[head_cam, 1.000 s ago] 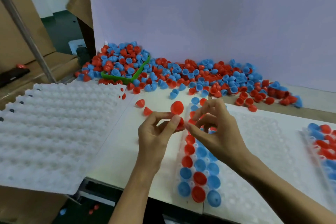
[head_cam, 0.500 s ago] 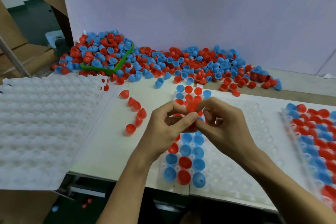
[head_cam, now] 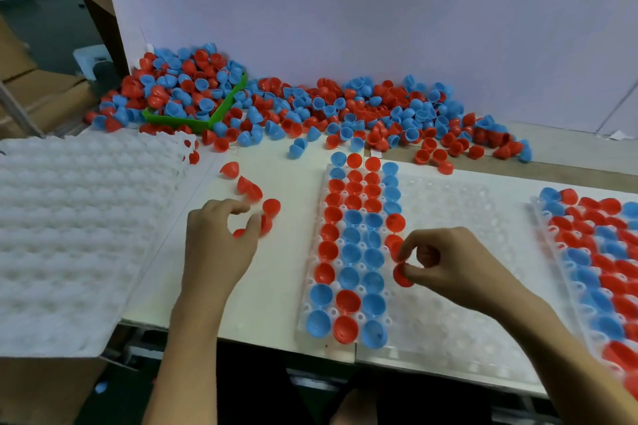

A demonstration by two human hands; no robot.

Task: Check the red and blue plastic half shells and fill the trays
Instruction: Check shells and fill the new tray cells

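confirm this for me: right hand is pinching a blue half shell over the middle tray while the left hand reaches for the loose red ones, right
Not quite: in the head view the half shell pinched by the right hand is red, not blue. It is over the middle tray, and the left hand is at the loose red shells.

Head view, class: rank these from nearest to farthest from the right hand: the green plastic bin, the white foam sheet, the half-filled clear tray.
1. Half-filled clear tray, directly beneath the right hand.
2. White foam sheet, far left.
3. Green plastic bin, back left in the pile.
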